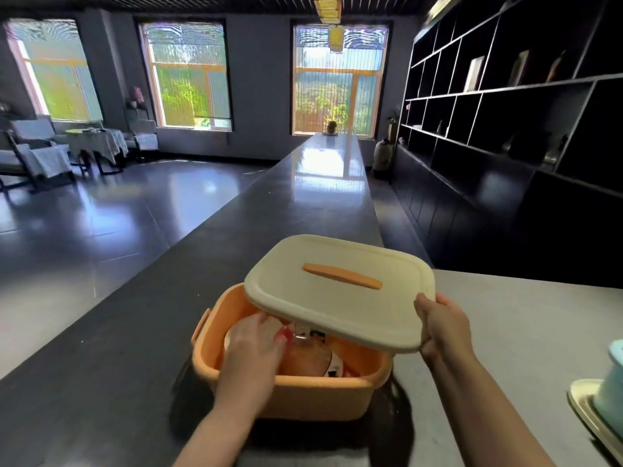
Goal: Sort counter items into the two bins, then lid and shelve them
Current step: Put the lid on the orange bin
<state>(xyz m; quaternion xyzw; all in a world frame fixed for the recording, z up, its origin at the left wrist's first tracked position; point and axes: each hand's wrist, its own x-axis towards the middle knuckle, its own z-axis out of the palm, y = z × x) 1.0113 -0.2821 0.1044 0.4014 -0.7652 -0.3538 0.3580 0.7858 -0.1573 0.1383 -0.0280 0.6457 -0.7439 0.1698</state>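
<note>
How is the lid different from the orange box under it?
The lid is cream; the orange box is orange. The lid is flat and tilted, held up by the right hand; the box is deep and sits level on the counter. The left hand reaches inside the box. Both look like plastic with rounded corners.

Three tall windows (pixel 188 74) with orange frames break a dark grey wall (pixel 261 85), and daylight through them shows green foliage outside. The glossy dark floor (pixel 101 210) reflects that light in pale patches. At the left, chairs (pixel 33 156) draped in light cloth stand around a small covered table (pixel 97 143). A long dark counter (pixel 323 183) runs toward the middle window. Black open shelving (pixel 505 96) fills the right wall, holding a few books and small objects. Yellow lanterns (pixel 332 25) hang from the slatted ceiling.
</note>
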